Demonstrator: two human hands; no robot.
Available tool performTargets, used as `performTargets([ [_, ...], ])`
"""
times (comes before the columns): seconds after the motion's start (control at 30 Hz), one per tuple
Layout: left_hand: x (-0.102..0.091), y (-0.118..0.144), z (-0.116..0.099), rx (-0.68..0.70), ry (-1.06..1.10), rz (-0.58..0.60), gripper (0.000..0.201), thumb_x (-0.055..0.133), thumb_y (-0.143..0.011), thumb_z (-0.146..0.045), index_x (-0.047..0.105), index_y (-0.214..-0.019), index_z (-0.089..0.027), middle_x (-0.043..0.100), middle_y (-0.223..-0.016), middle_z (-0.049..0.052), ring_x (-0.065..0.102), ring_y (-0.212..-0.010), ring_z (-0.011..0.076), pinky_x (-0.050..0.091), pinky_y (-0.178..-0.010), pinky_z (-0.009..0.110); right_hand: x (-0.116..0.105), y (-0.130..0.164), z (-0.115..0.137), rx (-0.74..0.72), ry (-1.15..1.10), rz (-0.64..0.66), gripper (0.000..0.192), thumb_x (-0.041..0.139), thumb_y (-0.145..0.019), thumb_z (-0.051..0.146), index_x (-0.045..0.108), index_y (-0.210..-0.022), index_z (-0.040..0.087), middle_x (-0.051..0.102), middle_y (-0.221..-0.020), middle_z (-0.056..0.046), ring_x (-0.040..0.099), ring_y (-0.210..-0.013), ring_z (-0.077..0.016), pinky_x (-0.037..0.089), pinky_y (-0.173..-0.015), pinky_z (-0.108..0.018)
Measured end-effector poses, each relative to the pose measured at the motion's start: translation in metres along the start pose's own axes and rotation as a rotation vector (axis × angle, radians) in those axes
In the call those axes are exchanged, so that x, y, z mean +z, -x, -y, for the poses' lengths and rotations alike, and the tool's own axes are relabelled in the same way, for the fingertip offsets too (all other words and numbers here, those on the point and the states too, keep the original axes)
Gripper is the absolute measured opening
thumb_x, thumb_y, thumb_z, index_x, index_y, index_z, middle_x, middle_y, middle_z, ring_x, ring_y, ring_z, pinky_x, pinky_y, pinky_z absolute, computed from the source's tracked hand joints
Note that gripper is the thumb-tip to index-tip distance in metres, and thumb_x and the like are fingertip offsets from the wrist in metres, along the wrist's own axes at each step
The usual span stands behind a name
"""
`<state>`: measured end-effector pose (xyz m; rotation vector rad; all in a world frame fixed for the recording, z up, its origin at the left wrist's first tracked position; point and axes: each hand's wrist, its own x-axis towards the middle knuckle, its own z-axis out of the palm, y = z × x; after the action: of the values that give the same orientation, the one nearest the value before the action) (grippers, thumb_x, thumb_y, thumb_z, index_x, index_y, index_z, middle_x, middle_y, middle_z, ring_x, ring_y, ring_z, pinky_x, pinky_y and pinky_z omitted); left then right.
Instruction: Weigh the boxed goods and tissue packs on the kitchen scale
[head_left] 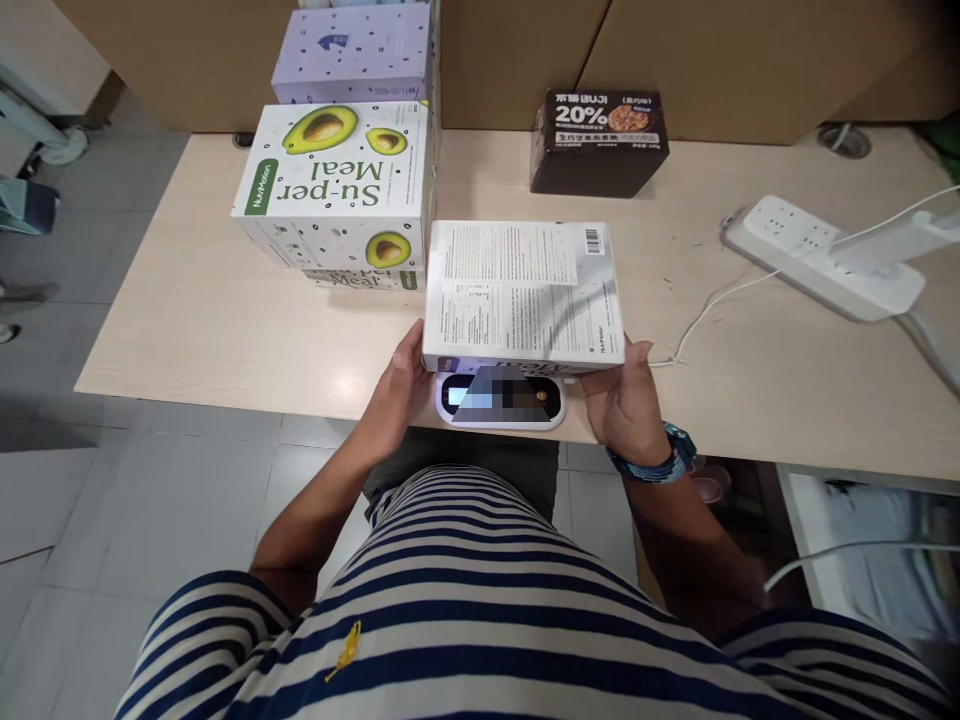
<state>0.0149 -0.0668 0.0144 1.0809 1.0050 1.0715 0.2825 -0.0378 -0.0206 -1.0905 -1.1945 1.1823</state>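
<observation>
So there's a white box (pixel 523 292) lying flat with its printed back panel and barcode facing up, sitting on top of a small white scale (pixel 501 400) right at the near edge of the table (pixel 225 320). Only the front of the scale pokes out from under it, and the display is blurred so no reading to tell. The box is closed, so can't say what's inside.

Both hands are on it, one at each near corner. The left hand (pixel 396 392) is wrapped on the left side with the thumb up along the edge, and the right hand (pixel 626 400) grips the right side the same way, with a blue watch strap (pixel 660 462) on that wrist. So the hands are apart, clamped on opposite ends of the box.

Just to the left, nearly touching, is a stack of two avocado "Su-per Meal" boxes (pixel 337 185), also closed, and behind those a lilac box (pixel 352 52) with dots. Further back toward the right sits a dark brown box (pixel 598 142) with "20%" printed on top, well apart from the rest. Off to the right a white power strip (pixel 821 258) lies with a white cable (pixel 720 300) running back toward the scale.
</observation>
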Motion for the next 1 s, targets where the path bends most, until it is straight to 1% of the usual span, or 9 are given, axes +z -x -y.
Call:
performTargets([
  [0.1,0.005,0.002,0.002,0.031,0.018,-0.025,0.092,0.038,-0.098,-0.089,0.044,-0.169,-0.03,0.049,-0.175,0.007,0.032,-0.17,0.0378,0.029,-0.142,0.057,0.001,0.001,0.0,-0.028,-0.016,-0.015,0.069,0.043,-0.1,0.082,0.07,-0.145,0.038,0.074,-0.145,-0.004,0.054,-0.158,-0.0326,0.051,-0.13,-0.058],
  [0.3,0.008,0.008,0.006,0.056,-0.021,-0.093,0.088,0.049,-0.097,-0.087,0.05,-0.165,-0.032,0.052,-0.172,0.008,0.028,-0.171,0.0406,0.03,-0.14,0.064,0.005,0.002,0.002,-0.097,-0.061,-0.031,0.057,0.046,-0.104,0.07,0.077,-0.137,0.036,0.08,-0.136,-0.005,0.067,-0.145,-0.0327,0.045,-0.133,-0.06],
  [0.43,0.008,0.011,0.005,0.072,-0.052,-0.091,0.084,0.052,-0.098,-0.084,0.049,-0.167,-0.035,0.054,-0.171,0.005,0.032,-0.17,0.0396,0.027,-0.142,0.062,0.008,0.001,0.0,-0.126,-0.133,-0.047,0.048,0.049,-0.106,0.063,0.081,-0.131,0.037,0.082,-0.133,-0.004,0.074,-0.135,-0.0313,0.047,-0.131,-0.059],
  [0.5,0.008,0.012,0.004,0.079,-0.074,-0.094,0.082,0.052,-0.099,-0.081,0.048,-0.168,-0.035,0.05,-0.174,0.004,0.032,-0.17,0.0392,0.024,-0.143,0.06,0.008,0.0,-0.003,-0.128,-0.131,-0.068,0.047,0.049,-0.105,0.062,0.082,-0.128,0.037,0.083,-0.128,-0.004,0.074,-0.134,-0.0302,0.049,-0.13,-0.057],
  [0.6,0.008,0.012,0.004,0.073,-0.124,-0.072,0.08,0.047,-0.104,-0.076,0.04,-0.172,-0.034,0.042,-0.179,0.003,0.033,-0.17,0.0389,0.022,-0.144,0.061,0.009,0.001,-0.005,-0.113,-0.115,-0.084,0.047,0.049,-0.106,0.061,0.081,-0.129,0.036,0.081,-0.135,-0.003,0.069,-0.143,-0.0281,0.051,-0.128,-0.054],
  [0.7,0.007,0.01,0.003,0.088,-0.13,-0.026,0.079,0.043,-0.107,-0.074,0.034,-0.174,-0.035,0.04,-0.18,0.004,0.032,-0.17,0.04,0.023,-0.143,0.064,0.01,0.002,-0.004,-0.092,-0.144,-0.102,0.047,0.052,-0.105,0.061,0.08,-0.132,0.035,0.076,-0.146,-0.002,0.061,-0.151,-0.0257,0.05,-0.128,-0.049],
  [0.77,0.005,0.008,0.003,0.117,-0.139,0.017,0.08,0.043,-0.107,-0.073,0.027,-0.176,-0.035,0.037,-0.182,0.005,0.031,-0.17,0.0407,0.023,-0.142,0.066,0.012,0.003,-0.002,-0.077,-0.164,-0.119,0.049,0.056,-0.103,0.063,0.079,-0.134,0.033,0.076,-0.146,-0.003,0.06,-0.152,-0.026,0.051,-0.127,-0.047],
  [0.87,0.002,0.005,0.005,0.171,-0.185,0.075,0.084,0.04,-0.109,-0.072,0.015,-0.178,-0.033,0.028,-0.185,0.006,0.029,-0.171,0.0378,0.023,-0.143,0.063,0.012,0.003,0.0,-0.062,-0.162,-0.156,0.05,0.062,-0.1,0.066,0.081,-0.129,0.029,0.078,-0.139,-0.005,0.062,-0.148,-0.0285,0.052,-0.123,-0.048],
  [1.0,0.001,0.003,0.015,0.194,-0.291,0.052,0.088,0.038,-0.108,-0.075,0.009,-0.179,-0.033,0.022,-0.187,0.007,0.024,-0.173,0.0372,0.023,-0.143,0.063,0.008,0.001,0.007,-0.002,-0.148,-0.164,0.048,0.068,-0.093,0.065,0.083,-0.118,0.027,0.081,-0.125,-0.005,0.072,-0.13,-0.0291,0.054,-0.115,-0.047],
])
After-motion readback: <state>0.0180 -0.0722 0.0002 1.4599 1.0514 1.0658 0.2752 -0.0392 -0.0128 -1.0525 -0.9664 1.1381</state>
